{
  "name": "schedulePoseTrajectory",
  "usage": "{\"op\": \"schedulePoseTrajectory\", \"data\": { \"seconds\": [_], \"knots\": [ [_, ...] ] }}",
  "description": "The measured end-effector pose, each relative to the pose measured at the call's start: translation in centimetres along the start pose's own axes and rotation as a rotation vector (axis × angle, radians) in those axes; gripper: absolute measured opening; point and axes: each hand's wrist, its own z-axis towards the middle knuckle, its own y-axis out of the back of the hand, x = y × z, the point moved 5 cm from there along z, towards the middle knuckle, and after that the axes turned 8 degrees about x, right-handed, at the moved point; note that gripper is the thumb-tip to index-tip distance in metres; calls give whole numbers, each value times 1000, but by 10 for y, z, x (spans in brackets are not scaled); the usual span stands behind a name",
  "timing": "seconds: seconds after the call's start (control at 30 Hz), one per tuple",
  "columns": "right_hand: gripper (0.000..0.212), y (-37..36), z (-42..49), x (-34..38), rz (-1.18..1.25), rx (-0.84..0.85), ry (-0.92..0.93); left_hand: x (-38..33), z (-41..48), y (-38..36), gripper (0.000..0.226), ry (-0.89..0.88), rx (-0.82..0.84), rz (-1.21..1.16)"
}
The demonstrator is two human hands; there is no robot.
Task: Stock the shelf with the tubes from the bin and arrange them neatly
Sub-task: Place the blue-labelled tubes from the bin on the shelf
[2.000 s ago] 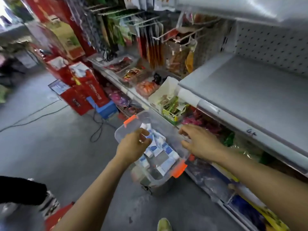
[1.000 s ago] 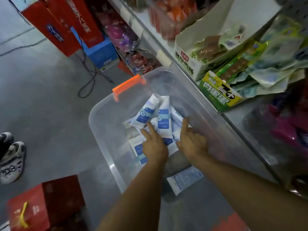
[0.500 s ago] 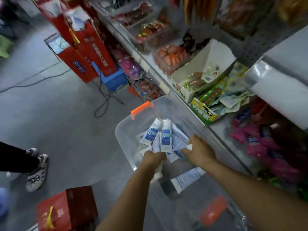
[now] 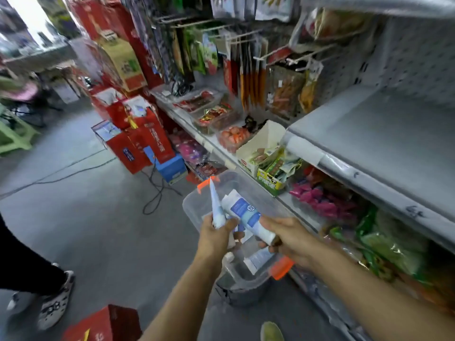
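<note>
Left hand [image 4: 214,238] has its fingers curled around the lower end of a thin tube [image 4: 217,207], which stands almost upright with its flat end up, over the bin. Right hand [image 4: 289,236] grips the cap end of a blue-label tube [image 4: 246,214], held slanted with its flat end up and to the left; more white tube edges show behind it, count unclear. Both hands are above the clear bin [image 4: 190,207], which has orange latches. One loose tube [image 4: 258,259] lies on the bin bottom. Grey shelf [image 4: 384,136] is up right, well apart from the hands. Snack packs [image 4: 273,163] sit on the lower level beside the bin. Red boxes [image 4: 138,146] and a black cable [image 4: 157,190] are on the floor to the left, and another person's shoe [image 4: 55,303] is at far left.
</note>
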Motion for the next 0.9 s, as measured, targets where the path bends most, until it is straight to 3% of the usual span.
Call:
{"op": "schedulePoseTrajectory", "data": {
  "seconds": [0.3,0.53,0.73,0.9],
  "knots": [
    [26,-2,-172,19,-127,87,214,-54,-136,-67,34,-288,201,200],
    [35,35,-282,25,-286,-161,351,-74,-230,-149,33,-520,355,355],
    [37,95,-398,26,-306,-357,497,-67,-305,-225,26,-730,333,489],
    [39,153,-512,17,-383,-491,553,-40,-377,-310,34,-766,388,527]
  ]
}}
